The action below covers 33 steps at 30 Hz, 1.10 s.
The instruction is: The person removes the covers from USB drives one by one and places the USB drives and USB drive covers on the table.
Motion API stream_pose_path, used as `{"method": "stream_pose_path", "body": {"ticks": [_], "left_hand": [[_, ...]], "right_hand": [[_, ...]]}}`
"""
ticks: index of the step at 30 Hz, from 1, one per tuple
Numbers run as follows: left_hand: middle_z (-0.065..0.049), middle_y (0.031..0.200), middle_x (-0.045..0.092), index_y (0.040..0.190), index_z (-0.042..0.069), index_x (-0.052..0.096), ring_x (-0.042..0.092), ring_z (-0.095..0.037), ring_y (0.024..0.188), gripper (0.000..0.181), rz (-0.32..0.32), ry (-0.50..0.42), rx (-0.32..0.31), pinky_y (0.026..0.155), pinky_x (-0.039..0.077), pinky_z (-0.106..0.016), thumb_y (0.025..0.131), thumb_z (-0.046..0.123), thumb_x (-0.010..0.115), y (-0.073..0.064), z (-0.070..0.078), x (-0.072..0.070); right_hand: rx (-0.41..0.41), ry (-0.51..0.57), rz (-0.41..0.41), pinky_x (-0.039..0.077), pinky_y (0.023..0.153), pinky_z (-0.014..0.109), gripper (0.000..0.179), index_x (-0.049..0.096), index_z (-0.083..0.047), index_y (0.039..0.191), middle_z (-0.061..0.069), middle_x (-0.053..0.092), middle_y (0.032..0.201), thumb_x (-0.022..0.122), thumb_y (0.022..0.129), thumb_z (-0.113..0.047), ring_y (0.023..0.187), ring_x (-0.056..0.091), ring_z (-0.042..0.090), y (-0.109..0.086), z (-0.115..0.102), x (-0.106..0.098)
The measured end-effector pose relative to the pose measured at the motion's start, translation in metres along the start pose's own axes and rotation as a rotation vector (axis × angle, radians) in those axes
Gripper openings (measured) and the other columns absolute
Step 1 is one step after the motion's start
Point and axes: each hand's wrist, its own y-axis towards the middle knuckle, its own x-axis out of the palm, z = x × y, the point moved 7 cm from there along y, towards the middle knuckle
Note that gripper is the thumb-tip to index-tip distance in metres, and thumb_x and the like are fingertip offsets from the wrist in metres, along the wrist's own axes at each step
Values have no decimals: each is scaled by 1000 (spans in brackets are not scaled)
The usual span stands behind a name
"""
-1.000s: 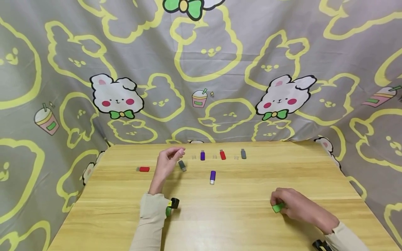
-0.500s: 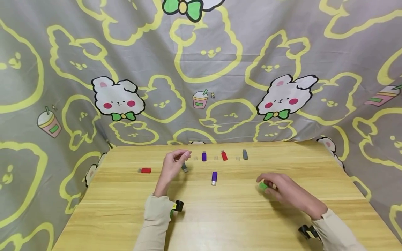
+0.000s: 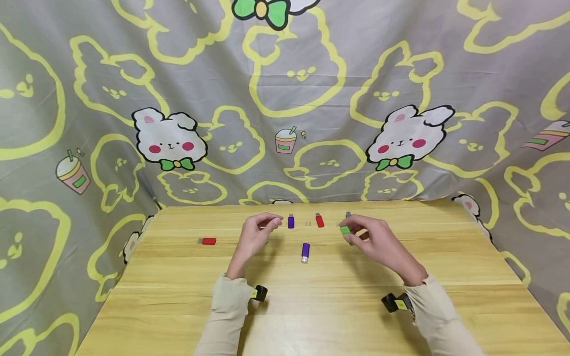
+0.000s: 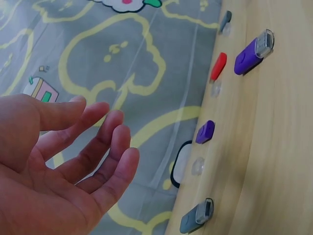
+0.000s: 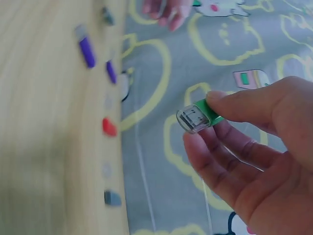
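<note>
My right hand [image 3: 378, 242] pinches a green USB stick [image 5: 208, 113] between thumb and fingers, above the table's far right part. A clear cap covers its metal plug. My left hand [image 3: 256, 237] hovers with loosely bent fingers and holds nothing. Below it lies a grey capped USB stick [image 4: 191, 223], mostly hidden by the hand in the head view. A purple capped USB stick [image 3: 305, 251] lies between the hands. Along the back are a purple stick [image 3: 291, 222] and a red stick [image 3: 319, 220], both uncapped, and a grey stick [image 5: 112, 198] near my right hand.
Small clear caps [image 3: 308, 224] lie between the sticks of the back row. A red USB stick [image 3: 208, 241] lies to the left. The wooden table [image 3: 311, 311] ends at a patterned grey curtain [image 3: 249, 163] behind and at the sides.
My right hand has moved forward and left, carrying the green USB stick from the table's right side towards the back row. My left hand has drifted slightly right, still holding nothing.
</note>
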Motion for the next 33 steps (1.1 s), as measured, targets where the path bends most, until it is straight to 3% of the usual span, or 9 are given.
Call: {"method": "stream_pose_path", "body": {"ticks": [6, 12, 19, 23, 29, 33], "left_hand": [[-13, 103, 75, 108, -1, 76, 71, -25, 93, 16, -30, 16, -23, 83, 59, -29, 99, 10, 69, 1, -1, 7], [-14, 104, 75, 108, -2, 76, 70, -26, 96, 16, -65, 10, -14, 87, 59, -35, 99, 9, 69, 0, 1, 15], [-14, 104, 75, 108, -3, 75, 71, -27, 96, 16, -89, -11, 7, 88, 59, -34, 98, 7, 69, -1, 4, 22], [-13, 105, 75, 109, -1, 76, 71, -25, 95, 16, -118, -40, 12, 87, 59, -31, 98, 10, 70, -1, 7, 27], [-15, 106, 75, 111, -1, 75, 72, -32, 96, 18, -176, -103, 24, 85, 59, -38, 98, 11, 72, -2, 12, 33], [-20, 108, 73, 113, -5, 73, 72, -37, 97, 21, -203, -157, 40, 84, 60, -35, 96, 7, 73, -2, 16, 35]], "right_hand": [[52, 147, 91, 61, 70, 27, 23, 73, -11, 108, 0, 74, 94, 80, 88, -1, 86, 70, 18, 17, -4, 10], [74, 281, 172, 60, 67, 26, 27, 74, -8, 117, 10, 74, 103, 78, 91, -4, 86, 72, 24, 32, -6, 23], [148, 455, 198, 61, 74, 26, 24, 74, -2, 113, 16, 73, 103, 79, 90, -5, 91, 73, 29, 36, -3, 39], [182, 542, 211, 63, 78, 32, 26, 71, 2, 114, 21, 71, 107, 79, 89, 0, 94, 74, 31, 35, -3, 45], [172, 576, 218, 63, 78, 32, 15, 73, 4, 102, 21, 70, 106, 79, 88, 2, 94, 75, 34, 38, -6, 51], [162, 597, 220, 62, 78, 30, 9, 74, 3, 94, 21, 70, 103, 79, 87, 4, 93, 75, 32, 40, -10, 57]]}}
